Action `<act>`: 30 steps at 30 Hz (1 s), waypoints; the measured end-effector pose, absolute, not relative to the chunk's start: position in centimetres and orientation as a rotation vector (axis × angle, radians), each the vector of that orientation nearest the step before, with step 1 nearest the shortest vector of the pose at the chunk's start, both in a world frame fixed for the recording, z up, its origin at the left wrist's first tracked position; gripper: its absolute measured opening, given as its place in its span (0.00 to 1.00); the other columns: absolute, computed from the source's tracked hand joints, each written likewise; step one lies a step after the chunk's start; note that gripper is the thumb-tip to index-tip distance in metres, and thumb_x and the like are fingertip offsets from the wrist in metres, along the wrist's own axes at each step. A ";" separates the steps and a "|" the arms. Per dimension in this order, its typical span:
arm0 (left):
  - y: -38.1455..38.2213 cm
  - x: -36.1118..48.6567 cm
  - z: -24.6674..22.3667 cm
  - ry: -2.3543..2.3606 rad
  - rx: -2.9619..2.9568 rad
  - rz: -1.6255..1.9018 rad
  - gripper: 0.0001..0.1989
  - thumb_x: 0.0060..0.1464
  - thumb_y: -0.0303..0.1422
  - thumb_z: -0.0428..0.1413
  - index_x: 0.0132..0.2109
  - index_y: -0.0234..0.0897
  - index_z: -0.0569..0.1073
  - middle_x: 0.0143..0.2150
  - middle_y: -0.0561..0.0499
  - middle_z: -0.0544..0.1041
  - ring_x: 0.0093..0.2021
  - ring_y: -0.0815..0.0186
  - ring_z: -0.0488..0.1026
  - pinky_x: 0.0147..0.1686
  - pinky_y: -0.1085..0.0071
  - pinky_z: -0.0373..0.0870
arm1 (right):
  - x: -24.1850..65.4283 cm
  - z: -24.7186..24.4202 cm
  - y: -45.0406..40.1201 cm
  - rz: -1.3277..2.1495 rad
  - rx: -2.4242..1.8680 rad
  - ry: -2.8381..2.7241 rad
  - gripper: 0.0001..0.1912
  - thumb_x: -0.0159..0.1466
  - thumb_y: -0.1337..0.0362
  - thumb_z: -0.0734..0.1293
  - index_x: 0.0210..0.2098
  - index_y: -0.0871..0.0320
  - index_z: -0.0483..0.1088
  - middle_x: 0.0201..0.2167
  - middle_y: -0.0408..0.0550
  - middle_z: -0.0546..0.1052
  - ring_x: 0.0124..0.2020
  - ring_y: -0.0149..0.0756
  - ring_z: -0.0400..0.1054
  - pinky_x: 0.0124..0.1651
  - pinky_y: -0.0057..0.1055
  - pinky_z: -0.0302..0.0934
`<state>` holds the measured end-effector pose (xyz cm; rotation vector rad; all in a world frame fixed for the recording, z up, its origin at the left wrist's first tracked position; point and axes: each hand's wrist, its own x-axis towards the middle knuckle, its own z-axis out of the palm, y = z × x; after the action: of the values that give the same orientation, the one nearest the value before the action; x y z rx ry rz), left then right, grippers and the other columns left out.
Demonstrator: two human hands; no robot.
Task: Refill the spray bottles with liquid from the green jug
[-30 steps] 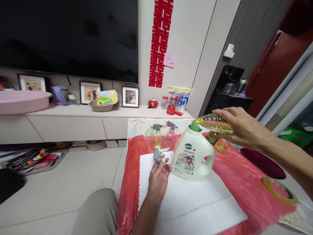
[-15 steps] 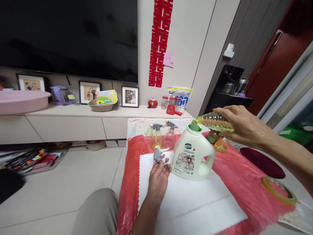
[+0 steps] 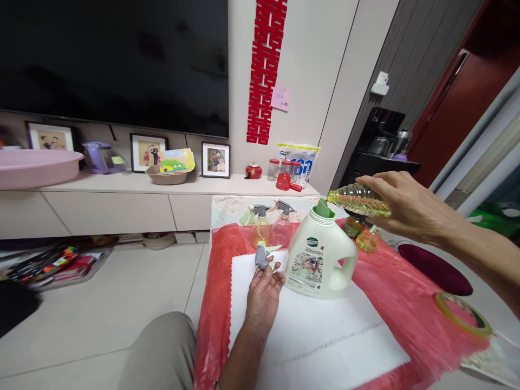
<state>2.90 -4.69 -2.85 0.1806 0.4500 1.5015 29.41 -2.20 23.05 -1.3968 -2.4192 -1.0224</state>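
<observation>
My right hand is closed round a ribbed clear bottle holding yellow liquid. The bottle lies nearly sideways, its mouth just above and right of the green spout in the neck of a cream detergent jug. That jug stands uncapped on a white sheet. Just left of the jug, my left hand pinches a grey spray trigger head. Behind it stand a spray bottle with yellow liquid and a pinkish clear spray bottle, both with trigger heads on.
Red plastic film covers the table. A roll of tape lies at the right. Beyond the jug stands a small bottle of yellow liquid. Along the back runs a cabinet with picture frames, a pink basin and red-lidded jars.
My right hand has moved slightly up and right, and the bottle's mouth has shifted a little away from the green spout. My left hand and the jug stay in place.
</observation>
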 end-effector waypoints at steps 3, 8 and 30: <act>-4.7 2.9 -2.8 0.454 0.189 1.497 0.18 0.42 0.32 0.72 0.41 0.36 0.78 0.39 0.48 0.80 0.32 0.69 0.75 0.37 0.70 0.73 | 29.3 23.2 -2.3 -1.025 -1.403 -2.414 0.34 0.62 0.51 0.63 0.65 0.56 0.59 0.54 0.58 0.67 0.52 0.50 0.61 0.45 0.43 0.64; -4.7 2.9 -2.9 0.453 0.191 1.499 0.18 0.43 0.31 0.71 0.42 0.36 0.78 0.39 0.48 0.80 0.32 0.68 0.75 0.37 0.70 0.73 | 29.1 23.5 -2.6 -1.019 -1.413 -2.414 0.34 0.62 0.51 0.62 0.65 0.56 0.59 0.54 0.59 0.67 0.52 0.51 0.61 0.46 0.43 0.64; -4.6 3.0 -3.0 0.452 0.174 1.497 0.19 0.41 0.31 0.72 0.42 0.35 0.77 0.38 0.47 0.80 0.32 0.68 0.76 0.36 0.70 0.74 | 29.3 24.1 -2.5 -1.140 -1.327 -2.415 0.33 0.62 0.51 0.62 0.64 0.55 0.59 0.53 0.56 0.67 0.51 0.49 0.62 0.46 0.44 0.67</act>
<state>2.98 -4.57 -3.05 0.1739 0.4520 1.4971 29.33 -2.48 24.05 -1.3273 -2.4148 -1.1398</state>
